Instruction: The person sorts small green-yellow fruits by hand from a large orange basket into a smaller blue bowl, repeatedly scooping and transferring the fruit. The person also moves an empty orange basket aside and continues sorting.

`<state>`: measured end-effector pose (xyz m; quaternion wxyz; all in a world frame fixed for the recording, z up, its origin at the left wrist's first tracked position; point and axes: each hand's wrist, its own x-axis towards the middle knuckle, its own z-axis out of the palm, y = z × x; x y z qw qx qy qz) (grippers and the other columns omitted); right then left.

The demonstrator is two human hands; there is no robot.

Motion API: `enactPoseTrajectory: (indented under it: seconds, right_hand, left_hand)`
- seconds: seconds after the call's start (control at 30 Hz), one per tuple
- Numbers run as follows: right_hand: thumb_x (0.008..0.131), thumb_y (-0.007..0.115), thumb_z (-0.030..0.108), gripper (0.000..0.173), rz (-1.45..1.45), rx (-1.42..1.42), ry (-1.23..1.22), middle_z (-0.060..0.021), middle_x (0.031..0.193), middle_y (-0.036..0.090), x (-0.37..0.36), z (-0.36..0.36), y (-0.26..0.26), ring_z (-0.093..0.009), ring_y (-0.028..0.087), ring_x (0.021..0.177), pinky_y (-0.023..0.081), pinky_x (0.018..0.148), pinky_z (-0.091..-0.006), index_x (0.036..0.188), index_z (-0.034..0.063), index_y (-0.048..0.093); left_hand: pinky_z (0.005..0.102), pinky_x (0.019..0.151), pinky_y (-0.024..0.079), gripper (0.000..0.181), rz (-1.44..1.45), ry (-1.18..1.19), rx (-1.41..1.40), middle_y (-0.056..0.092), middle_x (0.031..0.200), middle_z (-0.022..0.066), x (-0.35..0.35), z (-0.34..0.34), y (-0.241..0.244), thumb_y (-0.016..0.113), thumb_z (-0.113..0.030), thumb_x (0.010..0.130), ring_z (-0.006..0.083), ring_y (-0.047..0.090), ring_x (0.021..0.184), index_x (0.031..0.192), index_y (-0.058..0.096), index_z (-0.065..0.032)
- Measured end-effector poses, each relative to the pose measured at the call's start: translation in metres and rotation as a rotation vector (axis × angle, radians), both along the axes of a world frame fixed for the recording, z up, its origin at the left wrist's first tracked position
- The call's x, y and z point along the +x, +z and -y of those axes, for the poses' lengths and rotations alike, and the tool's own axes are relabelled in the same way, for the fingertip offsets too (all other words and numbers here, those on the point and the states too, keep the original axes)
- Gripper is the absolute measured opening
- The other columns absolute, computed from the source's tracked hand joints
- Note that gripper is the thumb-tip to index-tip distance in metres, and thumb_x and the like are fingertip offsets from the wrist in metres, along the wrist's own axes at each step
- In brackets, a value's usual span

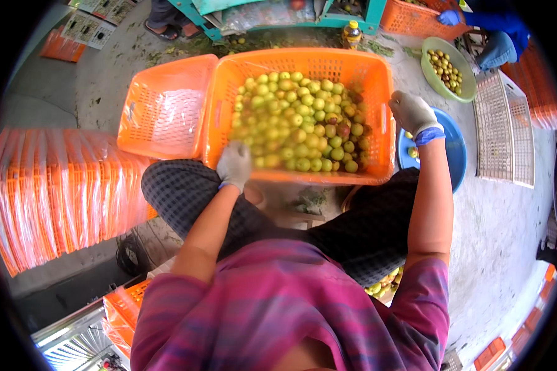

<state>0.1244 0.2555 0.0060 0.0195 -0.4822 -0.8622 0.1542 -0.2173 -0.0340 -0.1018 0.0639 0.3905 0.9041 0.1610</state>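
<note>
A large orange plastic crate (301,178) stands before me, with clear plastic film about its walls and many green and reddish round fruits (306,123) inside. My left hand (234,164), in a pale glove, is curled at the near left corner of the crate and blurred; what its fingers hold is not clear. At the right rim, my gloved right hand (413,113) is closed on the crate's edge, perhaps with film in the grip. A yellowish blur lies over the fruits at the left. An empty orange crate (167,106) lined with film adjoins on the left.
Film-wrapped orange crates (69,190) are stacked at left. A blue basin (455,148) with some fruits, a green basin (466,86) of fruits and a white crate (506,130) stand at right. A yellow-capped bottle (352,36) is beyond. Other people are at the top left and right.
</note>
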Motion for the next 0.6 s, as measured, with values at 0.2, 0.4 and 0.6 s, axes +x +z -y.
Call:
enactPoseTrajectory:
  seconds: [0.2, 0.4, 0.6]
  right_hand:
    - [0.091, 0.048, 0.029, 0.029, 0.093, -0.135, 0.001, -0.0226, 0.09, 0.067, -0.004, 0.003, 0.0, -0.042, 0.063, 0.088, 0.049, 0.079, -0.0494, 0.096, 0.0054, 0.064]
    - [0.091, 0.048, 0.028, 0.026, 0.055, -0.212, -0.086, -0.0207, 0.081, 0.065, -0.008, 0.007, 0.007, -0.038, 0.063, 0.078, 0.049, 0.071, -0.0477, 0.095, 0.0068, 0.063]
    - [0.092, 0.05, 0.02, 0.017, 0.017, -0.125, 0.027, -0.0148, 0.06, 0.06, -0.008, 0.003, -0.005, -0.03, 0.062, 0.053, 0.048, 0.051, -0.0412, 0.093, 0.0053, 0.06]
  left_hand:
    - [0.0493, 0.078, 0.05, 0.028, -0.032, -0.057, -0.023, 0.064, 0.105, 0.017, -0.007, 0.011, -0.013, 0.052, -0.032, 0.091, 0.0387, 0.063, 0.09, 0.108, 0.061, -0.0122]
    - [0.0477, 0.08, 0.049, 0.027, -0.024, -0.06, 0.047, 0.063, 0.107, 0.0149, -0.011, 0.01, -0.015, 0.048, -0.03, 0.093, 0.037, 0.062, 0.095, 0.108, 0.061, -0.0114]
    - [0.0474, 0.077, 0.05, 0.029, -0.031, -0.082, 0.023, 0.064, 0.107, 0.0155, -0.015, 0.009, -0.018, 0.045, -0.031, 0.095, 0.0368, 0.063, 0.091, 0.112, 0.061, -0.0124]
